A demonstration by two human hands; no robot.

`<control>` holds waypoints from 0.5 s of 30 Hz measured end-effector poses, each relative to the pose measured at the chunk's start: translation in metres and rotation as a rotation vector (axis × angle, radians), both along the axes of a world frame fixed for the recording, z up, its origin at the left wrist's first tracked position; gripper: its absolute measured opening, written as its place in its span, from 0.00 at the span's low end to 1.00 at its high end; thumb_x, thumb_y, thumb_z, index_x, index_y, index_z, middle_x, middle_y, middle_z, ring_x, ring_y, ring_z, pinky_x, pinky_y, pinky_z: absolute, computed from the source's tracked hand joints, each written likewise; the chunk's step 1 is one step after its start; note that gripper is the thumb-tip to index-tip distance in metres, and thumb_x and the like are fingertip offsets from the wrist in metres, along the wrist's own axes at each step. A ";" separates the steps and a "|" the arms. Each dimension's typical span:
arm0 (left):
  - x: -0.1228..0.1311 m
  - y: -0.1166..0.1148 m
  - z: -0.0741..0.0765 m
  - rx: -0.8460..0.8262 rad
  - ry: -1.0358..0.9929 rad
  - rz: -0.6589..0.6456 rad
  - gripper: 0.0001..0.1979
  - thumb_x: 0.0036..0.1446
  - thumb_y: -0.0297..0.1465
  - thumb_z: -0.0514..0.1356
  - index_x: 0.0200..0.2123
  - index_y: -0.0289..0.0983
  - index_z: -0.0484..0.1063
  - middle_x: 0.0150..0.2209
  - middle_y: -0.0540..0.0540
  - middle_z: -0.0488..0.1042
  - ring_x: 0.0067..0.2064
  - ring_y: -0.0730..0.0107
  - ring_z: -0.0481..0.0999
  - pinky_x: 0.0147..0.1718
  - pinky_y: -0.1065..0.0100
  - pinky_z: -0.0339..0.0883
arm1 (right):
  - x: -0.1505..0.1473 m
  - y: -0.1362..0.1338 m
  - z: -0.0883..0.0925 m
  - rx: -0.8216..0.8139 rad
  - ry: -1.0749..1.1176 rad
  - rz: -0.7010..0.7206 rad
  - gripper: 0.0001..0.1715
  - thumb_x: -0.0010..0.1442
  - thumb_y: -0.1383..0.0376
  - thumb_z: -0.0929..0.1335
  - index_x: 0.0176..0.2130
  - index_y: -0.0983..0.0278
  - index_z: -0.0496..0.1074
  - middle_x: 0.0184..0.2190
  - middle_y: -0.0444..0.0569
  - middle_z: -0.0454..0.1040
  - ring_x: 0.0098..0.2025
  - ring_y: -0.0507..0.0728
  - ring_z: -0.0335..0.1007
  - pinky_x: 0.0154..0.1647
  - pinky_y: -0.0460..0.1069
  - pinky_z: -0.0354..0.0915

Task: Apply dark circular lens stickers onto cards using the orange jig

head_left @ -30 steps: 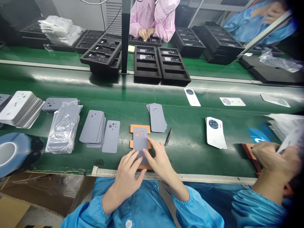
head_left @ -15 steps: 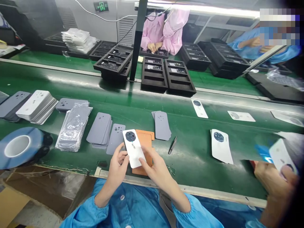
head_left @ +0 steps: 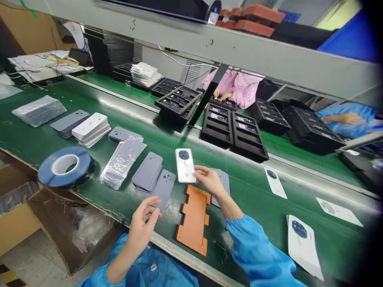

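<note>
A white phone back cover (head_left: 185, 167) with a round dark camera area is beyond the orange tray-like fixture (head_left: 193, 223). My right hand (head_left: 209, 179) pinches the cover at its lower right edge. Whether it rests on the green surface or is just above it, I cannot tell. My left hand (head_left: 144, 221) holds nothing, its fingers loosely curled and apart, close to a single grey sheet with holes (head_left: 166, 181). Beside that sheet lies a stack of grey sheets (head_left: 148, 171). More grey sheets (head_left: 223, 179) are partly hidden behind my right wrist.
To the left are a roll of blue tape (head_left: 49, 169), a plastic-wrapped grey stack (head_left: 122, 161) and a white stack (head_left: 91, 127). White covers (head_left: 302, 243) lie to the right. Black trays (head_left: 248, 133) stand along the far rail. A person in pink (head_left: 247, 89) works across the line.
My right hand has carried the white cover forward, off the orange fixture. My left hand has let go of it. The view has turned left and tilted up.
</note>
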State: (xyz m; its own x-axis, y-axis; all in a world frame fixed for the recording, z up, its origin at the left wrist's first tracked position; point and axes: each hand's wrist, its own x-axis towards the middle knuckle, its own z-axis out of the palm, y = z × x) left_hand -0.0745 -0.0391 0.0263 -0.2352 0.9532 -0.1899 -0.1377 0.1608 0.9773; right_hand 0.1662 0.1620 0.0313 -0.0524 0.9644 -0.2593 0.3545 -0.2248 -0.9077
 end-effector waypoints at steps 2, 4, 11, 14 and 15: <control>-0.013 -0.014 0.005 -0.001 0.048 0.025 0.17 0.62 0.42 0.61 0.47 0.37 0.74 0.43 0.39 0.79 0.34 0.67 0.79 0.33 0.67 0.73 | 0.007 0.048 0.001 0.036 -0.096 -0.080 0.21 0.59 0.69 0.72 0.52 0.70 0.73 0.38 0.53 0.81 0.29 0.53 0.76 0.34 0.48 0.74; -0.026 -0.029 0.006 0.011 0.094 0.104 0.16 0.62 0.43 0.61 0.44 0.36 0.76 0.36 0.42 0.79 0.31 0.67 0.78 0.33 0.67 0.74 | 0.014 0.085 0.003 0.048 -0.217 -0.150 0.19 0.62 0.68 0.71 0.52 0.73 0.72 0.41 0.56 0.79 0.33 0.53 0.77 0.37 0.49 0.75; -0.076 -0.067 -0.011 0.019 0.178 0.512 0.19 0.56 0.45 0.65 0.41 0.36 0.75 0.25 0.50 0.72 0.23 0.72 0.71 0.23 0.71 0.68 | 0.025 0.127 0.000 0.078 -0.679 -0.150 0.19 0.65 0.60 0.71 0.53 0.68 0.73 0.50 0.56 0.75 0.49 0.61 0.75 0.50 0.58 0.72; -0.095 -0.077 -0.020 -0.015 0.216 0.627 0.21 0.56 0.47 0.65 0.42 0.36 0.74 0.24 0.51 0.71 0.22 0.72 0.69 0.22 0.71 0.66 | 0.025 0.130 -0.008 0.111 -0.873 -0.100 0.17 0.58 0.67 0.73 0.46 0.73 0.78 0.43 0.65 0.78 0.49 0.70 0.76 0.49 0.60 0.70; -0.100 -0.080 -0.024 -0.026 0.237 0.659 0.22 0.55 0.47 0.64 0.43 0.36 0.73 0.25 0.51 0.71 0.23 0.72 0.69 0.22 0.71 0.66 | 0.024 0.130 -0.010 0.133 -0.930 -0.079 0.18 0.56 0.68 0.73 0.46 0.74 0.79 0.43 0.67 0.78 0.49 0.72 0.76 0.48 0.61 0.70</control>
